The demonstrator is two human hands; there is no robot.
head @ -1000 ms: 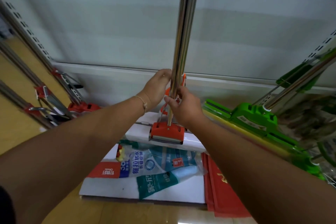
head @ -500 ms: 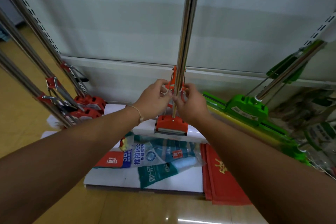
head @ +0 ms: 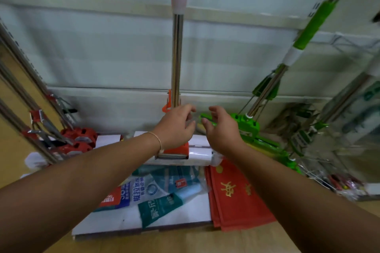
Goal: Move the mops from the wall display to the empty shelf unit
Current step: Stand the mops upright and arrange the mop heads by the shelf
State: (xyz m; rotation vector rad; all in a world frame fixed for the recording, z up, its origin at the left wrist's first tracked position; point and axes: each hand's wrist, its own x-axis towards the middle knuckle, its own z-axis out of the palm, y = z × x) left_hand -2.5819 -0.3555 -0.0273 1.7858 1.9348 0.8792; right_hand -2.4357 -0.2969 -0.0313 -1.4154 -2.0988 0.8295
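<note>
An orange mop (head: 177,61) with a steel pole, orange top grip and white sponge head stands upright against the white back panel of the shelf unit (head: 102,55). Its head rests on the low white base. My left hand (head: 176,127) hovers just in front of the pole's lower end with fingers spread, apart from it. To the right of the pole my right hand (head: 221,127) is also off it, fingers spread. A green mop (head: 273,86) leans at the right.
Two more orange mops (head: 78,139) lean at the left with their heads on the base. Plastic packaging (head: 152,189) and red cloths (head: 234,193) lie on the white board in front. A wire rack (head: 320,150) with goods stands at the far right.
Both hands have let go of the orange mop's pole and drawn back slightly. The mop now stands by itself against the panel. The view has pulled back and up.
</note>
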